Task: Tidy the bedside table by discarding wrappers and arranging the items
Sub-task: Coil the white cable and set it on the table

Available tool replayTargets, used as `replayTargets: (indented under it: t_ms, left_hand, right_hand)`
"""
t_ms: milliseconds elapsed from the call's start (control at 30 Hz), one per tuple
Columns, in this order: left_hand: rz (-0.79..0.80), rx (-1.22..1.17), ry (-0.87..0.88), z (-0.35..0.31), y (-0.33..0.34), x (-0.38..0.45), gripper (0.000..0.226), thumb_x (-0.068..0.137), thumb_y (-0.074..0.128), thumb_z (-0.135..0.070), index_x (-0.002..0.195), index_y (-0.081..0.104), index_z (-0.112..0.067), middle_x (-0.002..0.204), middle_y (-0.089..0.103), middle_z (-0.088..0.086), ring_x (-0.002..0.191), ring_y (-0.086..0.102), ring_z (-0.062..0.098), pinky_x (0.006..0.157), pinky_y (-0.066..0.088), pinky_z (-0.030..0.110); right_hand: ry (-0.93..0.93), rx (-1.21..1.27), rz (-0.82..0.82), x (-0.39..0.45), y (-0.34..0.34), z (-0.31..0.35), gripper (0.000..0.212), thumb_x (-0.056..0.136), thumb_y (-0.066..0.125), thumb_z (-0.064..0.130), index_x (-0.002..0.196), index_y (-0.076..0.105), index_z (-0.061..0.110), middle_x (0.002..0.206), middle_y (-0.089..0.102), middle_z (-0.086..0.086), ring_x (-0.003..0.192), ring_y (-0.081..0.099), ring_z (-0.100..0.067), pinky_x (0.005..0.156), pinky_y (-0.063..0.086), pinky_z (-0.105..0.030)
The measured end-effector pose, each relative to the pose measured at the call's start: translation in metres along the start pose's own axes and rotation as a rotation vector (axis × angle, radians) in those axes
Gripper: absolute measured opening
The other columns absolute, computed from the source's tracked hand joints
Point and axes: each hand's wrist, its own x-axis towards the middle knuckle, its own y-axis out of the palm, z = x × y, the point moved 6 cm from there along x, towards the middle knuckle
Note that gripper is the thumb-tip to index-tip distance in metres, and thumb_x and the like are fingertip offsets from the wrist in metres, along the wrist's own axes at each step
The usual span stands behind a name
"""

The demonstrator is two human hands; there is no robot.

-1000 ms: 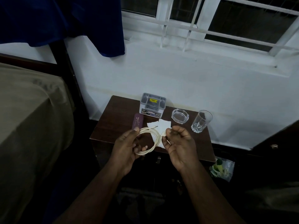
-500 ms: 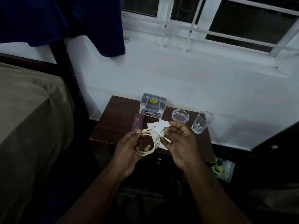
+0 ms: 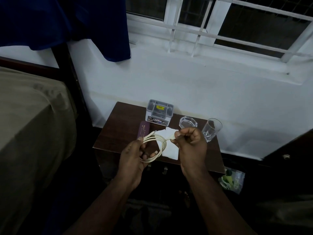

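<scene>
While the cable (image 3: 156,144) is being held as a loose coil above the front edge of the bedside table (image 3: 118,133), both hands are gripping it: the left hand (image 3: 133,156) is pinching the stacked loops on the coil's left side, and the right hand (image 3: 190,143) is closing its fingertips (image 3: 177,138) on the free end with the plug at the coil's right. The coil is hanging tilted, its long axis running roughly left to right between the two hands, with one short tip sticking out toward the purple case (image 3: 144,130). The left hand is carrying the bulk of it, so it looks like the one placing it; the right is only managing the tail. Directly below and behind the coil a white tissue (image 3: 169,150) is lying on the table, partly hidden by the right hand. Further back the grey box (image 3: 159,111) is sitting against the wall, with the ashtray (image 3: 188,124) and glass (image 3: 211,129) in a row to its right. Open wood is showing mainly left of the purple case, nearer the left hand. A bag of rubbish (image 3: 232,179) is lying on the floor to the right.
</scene>
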Motion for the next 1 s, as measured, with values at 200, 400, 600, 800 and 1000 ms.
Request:
replayTargets:
  t_ms: [200, 400, 600, 800, 1000]
  left_hand:
    - [-0.021, -0.167, -0.023, -0.003, 0.001, -0.001, 0.032, 0.096, 0.056, -0.022, 0.065, 0.051, -0.015, 0.057, 0.038, -0.003, 0.05, 0.035, 0.01, 0.059, 0.057, 0.032]
    - [0.004, -0.356, -0.042, -0.008, 0.005, -0.005, 0.037, 0.096, 0.05, -0.02, 0.061, 0.039, -0.018, 0.048, 0.031, -0.007, 0.036, 0.026, 0.006, 0.039, 0.039, 0.02]
    - [0.075, -0.514, -0.105, -0.013, 0.003, 0.0, 0.035, 0.094, 0.045, -0.022, 0.061, 0.036, -0.019, 0.045, 0.031, -0.009, 0.034, 0.026, 0.004, 0.035, 0.031, 0.017]
    - [-0.027, -0.204, -0.055, -0.016, -0.006, 0.006, 0.029, 0.097, 0.051, -0.019, 0.069, 0.048, -0.015, 0.05, 0.045, -0.007, 0.035, 0.035, 0.002, 0.034, 0.031, 0.015]
    - [0.0, -0.121, -0.208, -0.005, -0.004, 0.006, 0.024, 0.1, 0.053, -0.027, 0.096, 0.061, -0.005, 0.068, 0.053, 0.003, 0.037, 0.041, 0.004, 0.037, 0.042, 0.017]
  right_hand:
    - [0.077, 0.15, -0.087, -0.006, 0.001, -0.012, 0.018, 0.087, 0.062, -0.012, 0.08, 0.055, 0.004, 0.077, 0.059, -0.013, 0.058, 0.065, -0.01, 0.072, 0.058, -0.037]
    - [0.283, 0.349, -0.158, -0.023, 0.006, -0.036, 0.025, 0.09, 0.058, -0.011, 0.074, 0.052, 0.008, 0.073, 0.056, -0.007, 0.063, 0.064, -0.011, 0.069, 0.061, -0.03]
    - [0.472, 0.476, -0.204, -0.049, 0.01, -0.069, 0.029, 0.089, 0.057, -0.014, 0.074, 0.05, 0.01, 0.076, 0.059, -0.008, 0.062, 0.068, -0.006, 0.074, 0.058, -0.033]
    - [0.28, 0.337, -0.089, -0.029, 0.004, -0.039, 0.02, 0.085, 0.064, -0.012, 0.081, 0.056, 0.006, 0.08, 0.058, -0.011, 0.072, 0.065, -0.016, 0.068, 0.06, -0.029]
    - [0.322, 0.216, 0.1, -0.013, 0.006, -0.023, 0.023, 0.088, 0.064, -0.005, 0.109, 0.06, 0.004, 0.092, 0.064, -0.007, 0.083, 0.067, -0.019, 0.081, 0.059, -0.04]
